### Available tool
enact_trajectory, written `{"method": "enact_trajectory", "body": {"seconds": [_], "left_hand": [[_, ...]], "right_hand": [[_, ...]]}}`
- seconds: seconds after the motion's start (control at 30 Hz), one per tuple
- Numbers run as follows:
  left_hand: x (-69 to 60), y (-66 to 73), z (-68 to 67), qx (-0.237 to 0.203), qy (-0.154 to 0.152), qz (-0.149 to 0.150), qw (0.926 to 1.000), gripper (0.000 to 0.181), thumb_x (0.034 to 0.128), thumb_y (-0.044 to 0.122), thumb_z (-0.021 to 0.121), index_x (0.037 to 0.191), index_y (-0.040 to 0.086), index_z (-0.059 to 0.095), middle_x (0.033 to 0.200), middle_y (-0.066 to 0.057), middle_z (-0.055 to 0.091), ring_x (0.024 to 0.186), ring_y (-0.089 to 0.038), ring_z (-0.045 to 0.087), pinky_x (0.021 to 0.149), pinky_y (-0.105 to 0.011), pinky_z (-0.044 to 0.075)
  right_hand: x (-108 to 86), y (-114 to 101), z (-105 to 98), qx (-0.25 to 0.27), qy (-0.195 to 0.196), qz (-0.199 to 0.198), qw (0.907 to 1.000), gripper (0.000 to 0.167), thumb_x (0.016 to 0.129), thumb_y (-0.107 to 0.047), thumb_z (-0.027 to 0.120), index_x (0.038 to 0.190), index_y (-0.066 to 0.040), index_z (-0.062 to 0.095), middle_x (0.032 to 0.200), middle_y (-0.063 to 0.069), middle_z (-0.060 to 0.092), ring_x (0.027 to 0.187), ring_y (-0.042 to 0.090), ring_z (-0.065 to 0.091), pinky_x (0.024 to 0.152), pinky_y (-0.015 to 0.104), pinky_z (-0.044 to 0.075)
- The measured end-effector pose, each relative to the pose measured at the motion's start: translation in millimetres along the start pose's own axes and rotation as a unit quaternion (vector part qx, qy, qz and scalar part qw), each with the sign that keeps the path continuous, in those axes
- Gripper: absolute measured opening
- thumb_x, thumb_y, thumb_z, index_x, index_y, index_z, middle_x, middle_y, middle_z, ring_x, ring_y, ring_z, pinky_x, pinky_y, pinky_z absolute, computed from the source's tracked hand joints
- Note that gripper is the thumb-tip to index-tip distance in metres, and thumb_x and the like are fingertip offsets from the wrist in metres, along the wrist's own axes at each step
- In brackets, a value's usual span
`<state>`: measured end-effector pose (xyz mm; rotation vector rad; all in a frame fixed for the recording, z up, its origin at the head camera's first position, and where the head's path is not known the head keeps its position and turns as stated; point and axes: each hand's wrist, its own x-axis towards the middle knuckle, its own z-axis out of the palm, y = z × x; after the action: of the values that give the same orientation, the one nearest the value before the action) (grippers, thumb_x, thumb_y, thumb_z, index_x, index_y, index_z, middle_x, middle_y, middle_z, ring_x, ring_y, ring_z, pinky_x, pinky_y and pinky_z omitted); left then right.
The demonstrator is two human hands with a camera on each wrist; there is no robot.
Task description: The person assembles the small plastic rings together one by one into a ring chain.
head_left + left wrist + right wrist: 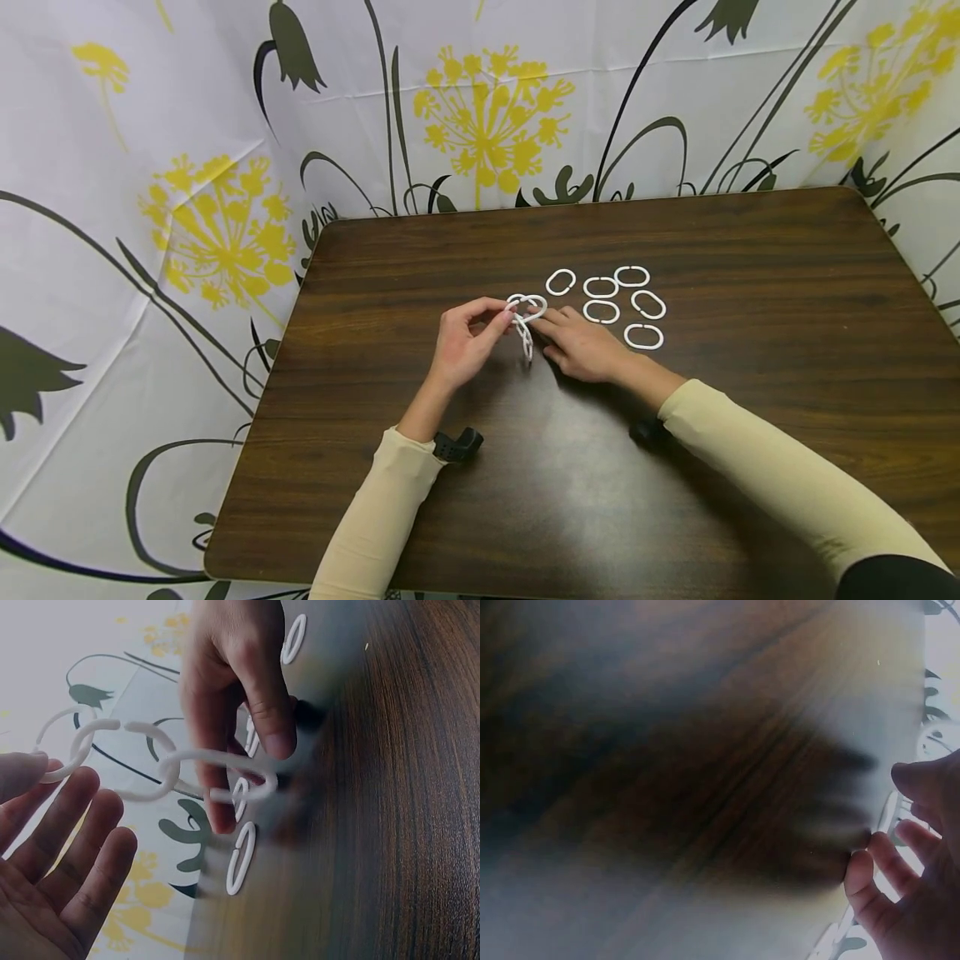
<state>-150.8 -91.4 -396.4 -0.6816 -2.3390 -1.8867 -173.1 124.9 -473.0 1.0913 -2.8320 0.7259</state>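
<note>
Nearest, two pale yellow sleeves [375,521] reach in over the dark wood-grained bench [795,367], the right one meeting a black band [896,577] in the lower corner. A black device [459,445] sits at the left wrist, and a second, half-lost dark device [649,433] shows beneath the right forearm. Beyond the cuffs, the left hand [465,337] pinches a white link between thumb and forefinger, its other fingers relaxed; from that grip a short chain [525,335] of white plastic links, each with a small gap in its oval, hangs down above the bench. At least three joined links show in the left wrist view. The right hand [588,346] is just beside the chain, palm down, fingers loosely extended, thumb apart from them, visibly grasping nothing; whether its fingertips touch the chain or the bench, I cannot tell. Slightly farther off, behind and to the right of that hand, six loose white links [618,287] lie flat in a loose cluster, the leftmost a little apart. Past the bench's far edge hangs a white cloth [345,125] printed with yellow flower heads, grey-green bell-shaped blooms and dark curving stems.
</note>
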Motion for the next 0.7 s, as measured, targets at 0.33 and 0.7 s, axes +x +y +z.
{"method": "enact_trajectory", "body": {"seconds": [0.33,0.7], "left_hand": [[-0.8,-0.6,0.5,-0.002,-0.001,0.001,1.0000,0.014,0.0902,-0.007,0.064,0.098,-0.018,0.065,0.090,-0.029,0.067,0.078,-0.046,0.065,0.066,-0.026,0.056],[-1.0,-1.5,0.6,0.005,0.001,-0.007,1.0000,0.013,0.0906,-0.004,0.065,0.099,-0.014,0.068,0.089,-0.027,0.068,0.079,-0.043,0.065,0.065,-0.024,0.054]], "right_hand": [[1.0,-0.1,0.8,-0.016,-0.017,-0.002,0.9997,0.052,0.090,-0.011,0.066,0.141,-0.009,0.053,0.137,0.007,0.053,0.114,0.028,0.047,0.086,0.046,0.050],[2.1,0.7,2.3,-0.015,0.012,0.041,0.9990,0.037,0.088,-0.018,0.071,0.124,-0.015,0.068,0.114,0.004,0.057,0.107,0.023,0.053,0.078,0.045,0.052]]}}
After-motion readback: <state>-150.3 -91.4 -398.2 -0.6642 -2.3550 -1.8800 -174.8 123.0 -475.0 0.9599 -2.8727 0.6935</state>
